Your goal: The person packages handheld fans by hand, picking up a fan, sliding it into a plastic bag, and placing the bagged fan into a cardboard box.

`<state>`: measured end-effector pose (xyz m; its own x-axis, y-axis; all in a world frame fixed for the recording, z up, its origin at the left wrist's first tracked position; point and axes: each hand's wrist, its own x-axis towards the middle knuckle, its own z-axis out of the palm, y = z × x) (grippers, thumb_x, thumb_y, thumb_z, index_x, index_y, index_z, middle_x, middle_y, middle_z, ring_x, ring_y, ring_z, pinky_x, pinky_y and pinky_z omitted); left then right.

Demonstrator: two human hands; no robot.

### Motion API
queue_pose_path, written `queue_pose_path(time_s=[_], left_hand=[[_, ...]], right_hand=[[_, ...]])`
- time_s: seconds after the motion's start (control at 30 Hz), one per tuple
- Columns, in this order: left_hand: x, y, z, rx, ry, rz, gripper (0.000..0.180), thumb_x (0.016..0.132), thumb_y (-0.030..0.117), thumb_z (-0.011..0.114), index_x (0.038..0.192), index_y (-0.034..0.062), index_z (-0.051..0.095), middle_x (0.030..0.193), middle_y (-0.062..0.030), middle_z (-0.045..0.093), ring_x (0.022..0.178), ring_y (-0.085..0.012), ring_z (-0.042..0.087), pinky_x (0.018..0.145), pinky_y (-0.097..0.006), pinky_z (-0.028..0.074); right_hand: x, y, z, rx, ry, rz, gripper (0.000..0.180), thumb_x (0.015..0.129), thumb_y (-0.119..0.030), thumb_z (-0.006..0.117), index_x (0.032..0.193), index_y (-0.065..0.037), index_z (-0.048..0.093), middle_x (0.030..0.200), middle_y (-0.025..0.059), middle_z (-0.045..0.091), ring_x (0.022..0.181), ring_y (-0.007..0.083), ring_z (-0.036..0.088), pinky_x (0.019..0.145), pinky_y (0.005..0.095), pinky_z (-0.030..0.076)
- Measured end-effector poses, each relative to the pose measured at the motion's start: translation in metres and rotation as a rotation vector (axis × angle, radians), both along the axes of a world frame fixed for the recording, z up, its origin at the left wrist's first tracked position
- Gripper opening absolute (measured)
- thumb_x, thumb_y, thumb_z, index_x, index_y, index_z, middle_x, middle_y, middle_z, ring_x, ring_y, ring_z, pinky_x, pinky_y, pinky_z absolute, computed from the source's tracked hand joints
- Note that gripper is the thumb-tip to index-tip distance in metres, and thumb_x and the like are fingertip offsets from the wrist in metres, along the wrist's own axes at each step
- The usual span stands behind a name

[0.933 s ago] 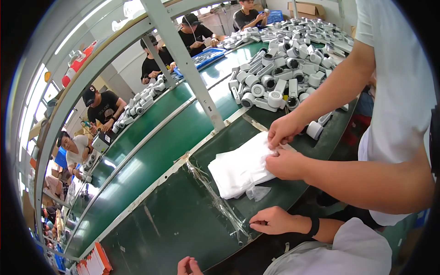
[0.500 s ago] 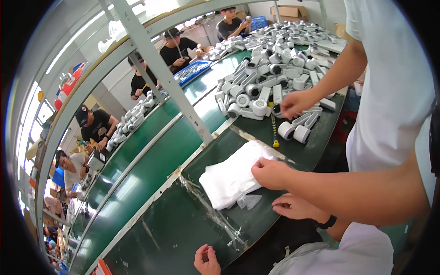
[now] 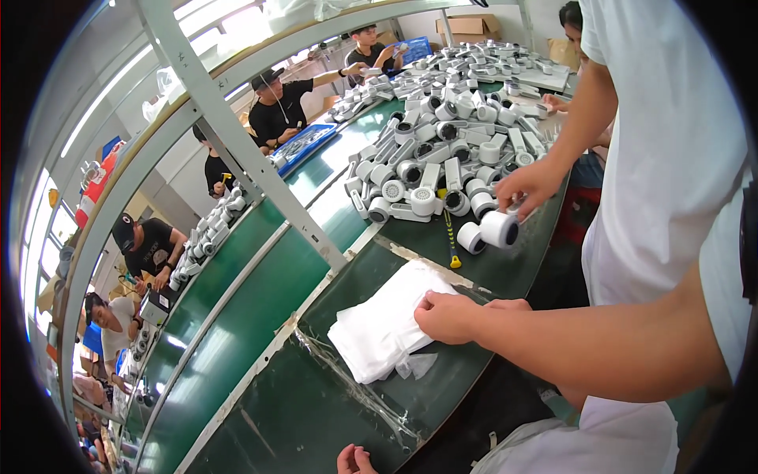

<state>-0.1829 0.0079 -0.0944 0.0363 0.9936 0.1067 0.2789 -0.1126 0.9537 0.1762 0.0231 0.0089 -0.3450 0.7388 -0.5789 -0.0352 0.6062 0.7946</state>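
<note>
My left hand (image 3: pixel 355 460) is at the lower edge, partly cut off; its visible fingers are loosely bent and apart, with nothing between them. Most of my right hand (image 3: pixel 508 304) is hidden behind a co-worker's forearm, so its grip does not show. Beside that forearm lies a stack of thin white sheets or bags (image 3: pixel 379 328) with a clear plastic scrap (image 3: pixel 415 365) at its near edge. The co-worker's hand (image 3: pixel 444 316) pinches the stack's right edge. Their other hand (image 3: pixel 530 189) grasps a light-grey round-headed housing (image 3: pixel 499 229).
A large heap of similar grey housings (image 3: pixel 426 178) covers the far bench. A yellow-and-black utility knife (image 3: pixel 452 241) lies before it. A metal frame post (image 3: pixel 237 142) rises from the bench. Across the green conveyor (image 3: pixel 237 316), several people work near a blue tray (image 3: pixel 304 148).
My right hand has moved up behind the co-worker's forearm. My left hand has dropped lower. The co-worker's far hand has taken hold of a housing. The camera view has shifted slightly.
</note>
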Motion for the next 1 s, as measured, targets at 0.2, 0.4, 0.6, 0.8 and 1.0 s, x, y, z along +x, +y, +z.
queue_pose_path(time_s=[0.2,0.4,0.6,0.8,1.0], left_hand=[[-0.001,-0.002,0.001,-0.008,-0.019,0.021,0.017,0.091,0.007,0.062,0.106,-0.0014,0.063,0.087,-0.0066,0.065,0.076,-0.0132,0.061,0.070,-0.026,0.051],[0.000,-0.005,0.002,-0.009,-0.049,0.009,0.017,0.092,0.007,0.062,0.107,-0.0016,0.063,0.088,-0.0064,0.065,0.077,-0.0126,0.061,0.071,-0.025,0.051],[-0.001,-0.004,0.002,-0.016,-0.037,-0.004,0.017,0.092,0.006,0.062,0.107,-0.0011,0.063,0.088,-0.0059,0.065,0.078,-0.0124,0.061,0.072,-0.025,0.051],[-0.003,-0.005,0.003,-0.017,-0.025,-0.005,0.018,0.092,0.006,0.061,0.108,-0.0009,0.063,0.089,-0.0062,0.065,0.079,-0.0130,0.062,0.073,-0.026,0.051],[-0.001,-0.002,0.001,-0.001,0.000,-0.020,0.018,0.092,0.006,0.061,0.108,-0.0008,0.063,0.090,-0.0070,0.066,0.081,-0.0139,0.063,0.074,-0.026,0.051]], right_hand=[[0.000,0.006,-0.014,0.011,-0.044,0.119,0.014,0.084,-0.017,0.066,0.089,-0.005,0.067,0.081,0.0073,0.068,0.073,0.0200,0.065,0.065,0.0326,0.054],[-0.007,-0.010,0.015,0.162,0.062,0.097,0.014,0.084,-0.015,0.062,0.090,-0.005,0.070,0.087,0.0058,0.067,0.081,0.0198,0.064,0.071,0.0315,0.052],[-0.007,-0.027,0.038,0.219,0.854,-0.278,0.013,0.082,-0.017,0.059,0.085,-0.011,0.070,0.092,0.0019,0.059,0.101,0.0185,0.052,0.087,0.0262,0.046],[0.006,-0.042,0.021,0.369,0.780,-0.288,0.017,0.084,-0.020,0.058,0.092,-0.010,0.069,0.097,0.0015,0.061,0.099,0.0183,0.052,0.085,0.0254,0.044],[0.011,-0.045,0.047,0.295,0.272,-0.014,0.017,0.084,-0.015,0.058,0.095,-0.011,0.070,0.096,0.0003,0.063,0.094,0.0210,0.054,0.086,0.0284,0.044]])
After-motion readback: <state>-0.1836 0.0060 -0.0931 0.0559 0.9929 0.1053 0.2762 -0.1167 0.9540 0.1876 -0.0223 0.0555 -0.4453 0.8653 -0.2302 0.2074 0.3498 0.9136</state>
